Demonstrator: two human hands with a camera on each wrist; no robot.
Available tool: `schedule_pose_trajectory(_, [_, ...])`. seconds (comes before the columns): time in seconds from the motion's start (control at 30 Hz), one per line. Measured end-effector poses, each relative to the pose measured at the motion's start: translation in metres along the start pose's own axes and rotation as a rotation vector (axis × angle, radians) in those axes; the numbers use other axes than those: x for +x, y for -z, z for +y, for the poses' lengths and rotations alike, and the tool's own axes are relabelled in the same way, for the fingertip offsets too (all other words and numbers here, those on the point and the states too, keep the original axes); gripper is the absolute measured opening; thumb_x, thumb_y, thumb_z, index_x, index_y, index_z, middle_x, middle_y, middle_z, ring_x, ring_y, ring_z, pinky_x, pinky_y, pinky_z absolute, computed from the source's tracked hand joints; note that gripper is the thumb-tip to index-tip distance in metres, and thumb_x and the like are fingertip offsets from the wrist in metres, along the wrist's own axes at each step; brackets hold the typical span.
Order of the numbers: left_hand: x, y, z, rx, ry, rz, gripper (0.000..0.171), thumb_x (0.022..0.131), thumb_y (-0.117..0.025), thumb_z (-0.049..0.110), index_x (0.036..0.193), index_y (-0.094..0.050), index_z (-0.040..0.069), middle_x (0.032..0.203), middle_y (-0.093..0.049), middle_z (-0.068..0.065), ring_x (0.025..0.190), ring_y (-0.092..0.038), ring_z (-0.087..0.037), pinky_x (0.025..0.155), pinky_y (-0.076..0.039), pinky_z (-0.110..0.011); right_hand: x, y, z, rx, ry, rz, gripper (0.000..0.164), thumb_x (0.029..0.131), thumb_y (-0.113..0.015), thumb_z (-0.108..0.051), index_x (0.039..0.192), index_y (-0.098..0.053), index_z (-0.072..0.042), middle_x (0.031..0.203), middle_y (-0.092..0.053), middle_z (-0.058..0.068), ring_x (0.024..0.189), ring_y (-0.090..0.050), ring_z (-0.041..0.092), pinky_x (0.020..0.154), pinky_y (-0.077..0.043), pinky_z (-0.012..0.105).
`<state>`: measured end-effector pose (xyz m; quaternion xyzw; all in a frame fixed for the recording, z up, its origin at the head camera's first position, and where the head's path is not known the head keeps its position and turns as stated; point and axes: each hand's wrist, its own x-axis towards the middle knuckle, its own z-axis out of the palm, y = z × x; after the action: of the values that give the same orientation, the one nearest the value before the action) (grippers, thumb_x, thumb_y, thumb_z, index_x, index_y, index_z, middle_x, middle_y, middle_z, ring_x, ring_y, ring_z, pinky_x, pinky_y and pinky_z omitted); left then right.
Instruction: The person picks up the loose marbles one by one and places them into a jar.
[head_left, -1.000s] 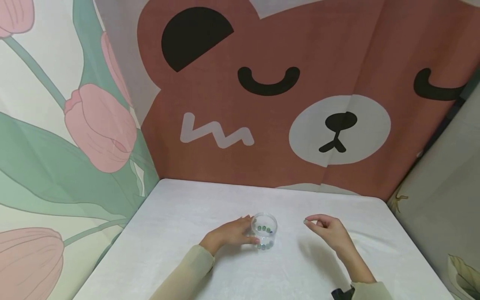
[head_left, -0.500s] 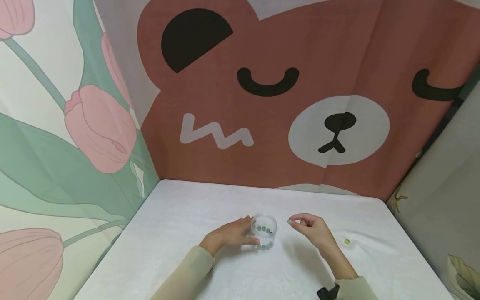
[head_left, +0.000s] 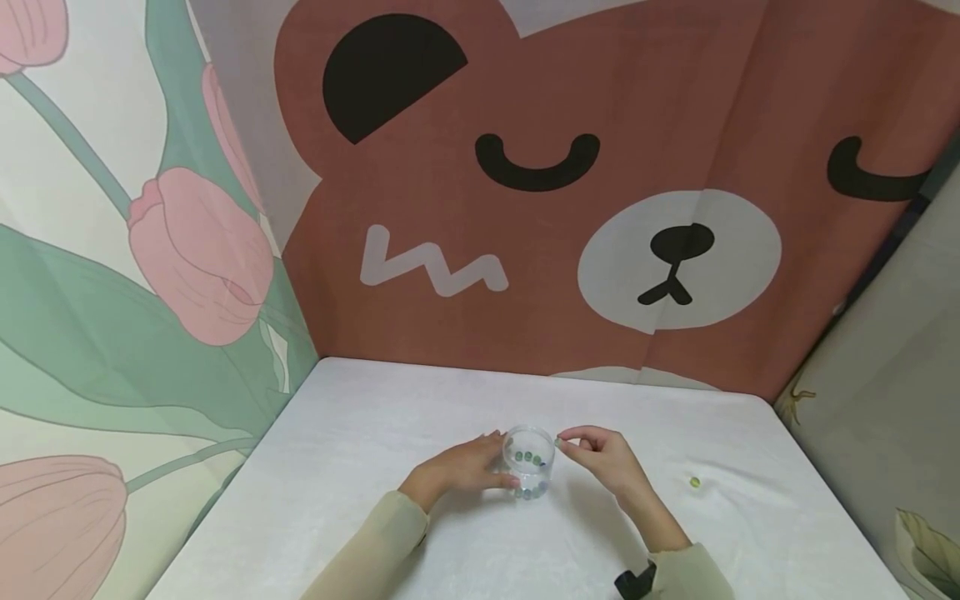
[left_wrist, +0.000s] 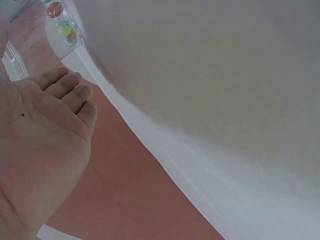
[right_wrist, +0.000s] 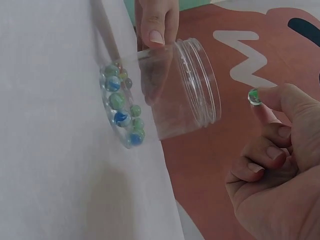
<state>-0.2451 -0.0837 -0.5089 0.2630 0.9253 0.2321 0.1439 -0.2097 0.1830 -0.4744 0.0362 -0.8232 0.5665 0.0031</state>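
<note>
A clear screw-neck plastic jar [head_left: 529, 477] stands upright on the table, its mouth uncovered. In the right wrist view, several glass marbles [right_wrist: 116, 101] with blue, green and other swirls lie on its bottom. My left hand [head_left: 465, 465] holds the jar from the left, thumb on the near side and fingers behind it; the left wrist view shows the palm beside the jar. Between thumb and index finger, my right hand [head_left: 611, 465] pinches a clear and green marble [right_wrist: 254, 97], right by the jar's rim on the right. Its other fingers are curled in.
One yellow-green marble [head_left: 695, 482] lies on the white tablecloth [head_left: 420, 404], right of my right forearm. A brown bear-print curtain [head_left: 450, 333] hangs behind the table, and a tulip-print one [head_left: 217, 258] hangs on the left.
My right hand has moved left with the pinched marble, up to the jar's rim. The yellow-green marble came into view as the arm shifted. My left hand and the jar stay in place.
</note>
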Motion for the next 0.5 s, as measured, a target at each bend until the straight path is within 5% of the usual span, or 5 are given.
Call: schedule_pose_trajectory(0.5, [0.000, 0.001, 0.001, 0.013, -0.006, -0.007, 0.092, 0.090, -0.060, 0.069, 0.162, -0.026, 0.022, 0.166, -0.028, -0.011, 0.154, -0.024, -0.030, 0.125, -0.023, -0.048, 0.010, -0.022, 0.002, 0.005, -0.008, -0.025, 0.020, 0.088, -0.081, -0.020, 0.104, -0.079, -0.009, 0.065, -0.045, -0.002, 0.064, -0.041, 0.013, 0.054, -0.032, 0.023])
